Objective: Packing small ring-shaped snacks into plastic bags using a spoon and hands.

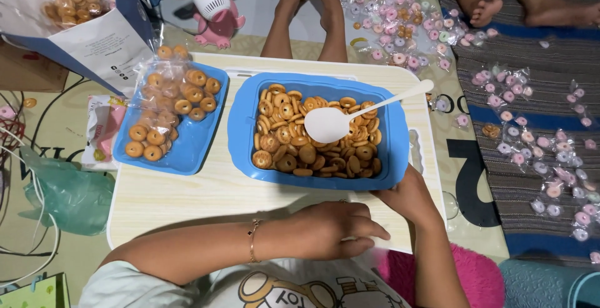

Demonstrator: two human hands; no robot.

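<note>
A blue rectangular tub [240, 120] full of small round ring biscuits [312, 152] stands on a pale wooden lap table [206, 195]. A white plastic spoon [328, 125] lies on the biscuits, its handle pointing to the far right. My right hand [407, 197] grips the tub's near right corner. My left hand [340, 228], with a thin bracelet at the wrist, rests on the table just in front of the tub, fingers stretched to the right and holding nothing. Left of the tub, a blue lid [187, 158] carries a clear bag of the same biscuits [164, 105].
Another person's legs [309, 14] lie beyond the table, and a second person's feet [500, 2] show at the far right. Several small wrapped sweets [400, 20] are scattered over the mats. A white and pink fan [209, 2], an open box [94, 39] and a green bag [69, 195] lie to the left.
</note>
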